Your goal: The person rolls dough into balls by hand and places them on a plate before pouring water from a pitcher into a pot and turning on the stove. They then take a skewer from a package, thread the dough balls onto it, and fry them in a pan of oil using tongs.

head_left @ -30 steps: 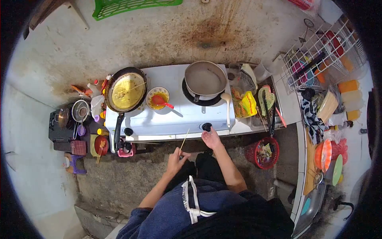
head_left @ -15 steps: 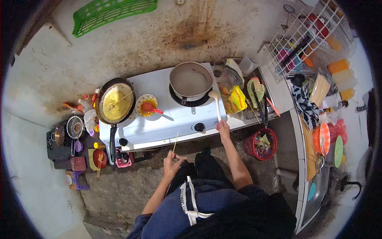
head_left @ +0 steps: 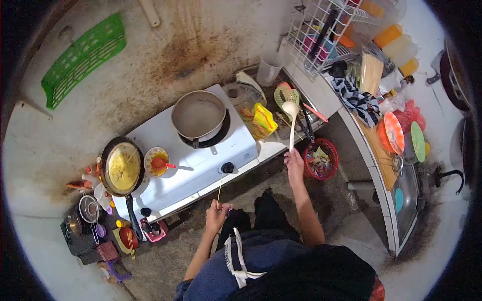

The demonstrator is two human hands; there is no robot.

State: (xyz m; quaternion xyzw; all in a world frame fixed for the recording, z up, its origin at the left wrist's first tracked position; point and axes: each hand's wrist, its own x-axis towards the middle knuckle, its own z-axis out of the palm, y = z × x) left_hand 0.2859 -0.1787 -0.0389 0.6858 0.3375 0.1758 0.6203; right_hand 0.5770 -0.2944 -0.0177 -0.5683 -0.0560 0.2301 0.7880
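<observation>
My right hand (head_left: pixel 295 164) is closed round the handle of a cream ladle (head_left: pixel 291 128), whose bowl is over a green perforated spoon (head_left: pixel 286 94) on the counter. In my left hand (head_left: pixel 217 215) is a thin wooden skewer (head_left: pixel 220 188), pointing up toward the stove's black knob (head_left: pixel 227 167). On the white stove (head_left: pixel 211 173), a frying pan (head_left: pixel 103 165) holds a yellow egg-like layer (head_left: pixel 120 173), with another thin stick lying in it. A bowl (head_left: pixel 147 159) with orange-yellow remains and a red spoon (head_left: pixel 161 164) sits beside the pan. A pot (head_left: pixel 199 113) stands on the right burner.
A yellow packet (head_left: pixel 264 120) lies right of the stove. Below the counter edge stands a red waste basket (head_left: pixel 334 160). A white wire rack (head_left: pixel 314 47) and an orange bowl (head_left: pixel 393 131) are at the right. Strainers and pots (head_left: pixel 89 208) crowd the left.
The view has turned to the right. The ladle has moved from the stove's right edge to over the counter items on the right. My left hand still holds the skewer.
</observation>
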